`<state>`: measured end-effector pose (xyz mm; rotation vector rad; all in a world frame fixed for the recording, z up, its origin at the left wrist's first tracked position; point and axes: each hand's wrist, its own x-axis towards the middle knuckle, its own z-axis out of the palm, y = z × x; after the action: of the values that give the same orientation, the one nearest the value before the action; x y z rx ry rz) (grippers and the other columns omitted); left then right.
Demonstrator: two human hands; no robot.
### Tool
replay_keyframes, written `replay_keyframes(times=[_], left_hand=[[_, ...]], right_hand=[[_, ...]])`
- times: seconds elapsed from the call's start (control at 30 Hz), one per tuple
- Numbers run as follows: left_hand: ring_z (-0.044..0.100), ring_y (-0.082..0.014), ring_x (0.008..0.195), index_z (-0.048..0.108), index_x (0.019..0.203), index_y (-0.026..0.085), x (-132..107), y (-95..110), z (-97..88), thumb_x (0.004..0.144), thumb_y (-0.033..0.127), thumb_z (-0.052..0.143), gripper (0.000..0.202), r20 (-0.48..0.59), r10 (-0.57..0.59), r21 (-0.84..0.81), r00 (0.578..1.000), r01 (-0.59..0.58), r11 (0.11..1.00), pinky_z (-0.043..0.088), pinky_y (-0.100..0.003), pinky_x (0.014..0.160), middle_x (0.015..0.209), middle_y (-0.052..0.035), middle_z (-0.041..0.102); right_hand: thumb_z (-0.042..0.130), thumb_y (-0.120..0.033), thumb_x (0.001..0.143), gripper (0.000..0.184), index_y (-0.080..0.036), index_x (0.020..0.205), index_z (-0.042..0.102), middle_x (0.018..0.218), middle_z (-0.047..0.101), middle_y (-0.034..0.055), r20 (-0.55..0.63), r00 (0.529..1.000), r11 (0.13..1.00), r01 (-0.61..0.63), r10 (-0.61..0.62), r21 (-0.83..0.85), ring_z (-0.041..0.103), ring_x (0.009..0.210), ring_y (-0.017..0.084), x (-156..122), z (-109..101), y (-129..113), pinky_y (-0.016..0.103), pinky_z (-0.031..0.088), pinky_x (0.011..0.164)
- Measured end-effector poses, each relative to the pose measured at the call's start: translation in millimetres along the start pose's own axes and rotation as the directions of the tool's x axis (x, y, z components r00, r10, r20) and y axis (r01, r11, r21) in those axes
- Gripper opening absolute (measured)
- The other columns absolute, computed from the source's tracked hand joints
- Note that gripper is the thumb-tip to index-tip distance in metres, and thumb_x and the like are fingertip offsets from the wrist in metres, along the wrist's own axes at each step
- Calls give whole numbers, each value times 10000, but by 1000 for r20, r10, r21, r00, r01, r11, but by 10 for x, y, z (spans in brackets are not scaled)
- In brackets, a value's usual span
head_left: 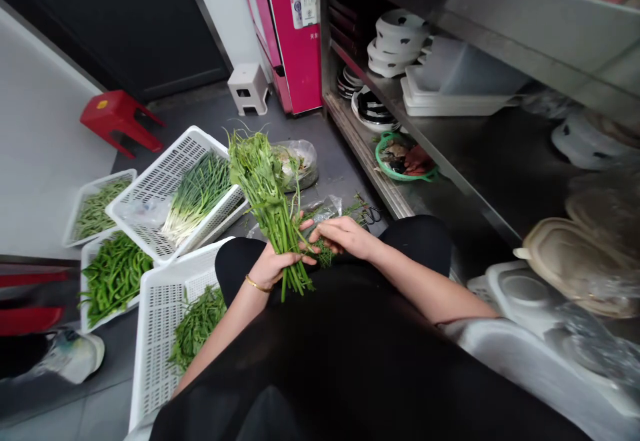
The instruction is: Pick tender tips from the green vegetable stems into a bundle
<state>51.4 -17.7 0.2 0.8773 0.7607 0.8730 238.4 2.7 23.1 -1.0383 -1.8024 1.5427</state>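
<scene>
In the head view a bunch of long green leafy stems stands tilted above my lap, its leafy tops pointing away from me. My left hand is wrapped round the lower part of the stems, and the cut ends stick out below it. Just to the right, my right hand is closed, thumb and fingers pinched together near my left fingertips. What it pinches, if anything, is too small to make out. Behind the hands lies a clear plastic bag with green scraps around it.
White baskets hold scallions, green peppers, green beans and leafy greens on my left. A steel shelf with dishes runs along my right. Stools stand behind; another person's shoe is at far left.
</scene>
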Motion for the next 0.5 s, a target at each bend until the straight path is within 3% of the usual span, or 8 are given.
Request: replay_keyframes(times=[0.1, 0.17, 0.23, 0.3, 0.37, 0.5], left_hand=[[662, -236, 755, 541, 1189, 167, 31, -20, -27, 594, 60, 669, 619, -24, 13, 92, 1000, -11, 996, 549, -355, 655, 982, -101, 689], [655, -211, 647, 606, 1075, 111, 40, -41, -83, 618, 69, 647, 460, -22, -10, 141, 1000, 13, 990, 538, -336, 627, 778, -87, 708], [640, -197, 597, 628, 1009, 76, 33, -59, -178, 642, 73, 618, 368, -41, -46, 167, 998, 52, 985, 526, -317, 603, 689, -91, 695], [634, -185, 596, 616, 1024, 73, 21, -78, -301, 631, 61, 607, 394, -115, -59, 144, 992, 75, 987, 517, -298, 578, 736, -101, 698], [629, -171, 595, 585, 1070, 93, 20, -97, -428, 598, 39, 600, 476, -212, -57, 66, 976, 72, 995, 513, -284, 560, 770, -87, 698], [617, -150, 563, 542, 1107, 114, 70, -107, -602, 547, 12, 579, 571, -304, -97, -76, 948, 78, 994, 506, -259, 537, 700, -45, 682]], right_hand=[[599, -377, 743, 310, -120, 571, 569, 514, 508, -31, 6, 1000, 997, -31, 30, 71, 417, 459, 46, 71, 77, -30, 177, 314, 458], [637, -353, 703, 298, -128, 542, 527, 444, 441, -53, 32, 994, 958, -111, 106, 265, 363, 394, 39, 105, 55, -47, 176, 272, 396], [628, -352, 714, 270, -136, 591, 525, 402, 339, -86, 41, 989, 842, -141, 141, 521, 287, 336, 35, 64, -97, -86, 171, 206, 342], [622, -330, 728, 246, -142, 611, 515, 412, 265, -101, -47, 995, 716, -29, 86, 698, 235, 326, 27, -74, -347, -160, 155, 164, 327], [613, -294, 738, 235, -142, 598, 501, 443, 261, -93, -180, 984, 632, 142, -4, 762, 231, 335, 20, -279, -592, -260, 144, 160, 329], [600, -291, 743, 263, -145, 545, 505, 451, 281, -66, -300, 938, 588, 343, -173, 733, 260, 326, 25, -691, -782, -407, 157, 169, 313]])
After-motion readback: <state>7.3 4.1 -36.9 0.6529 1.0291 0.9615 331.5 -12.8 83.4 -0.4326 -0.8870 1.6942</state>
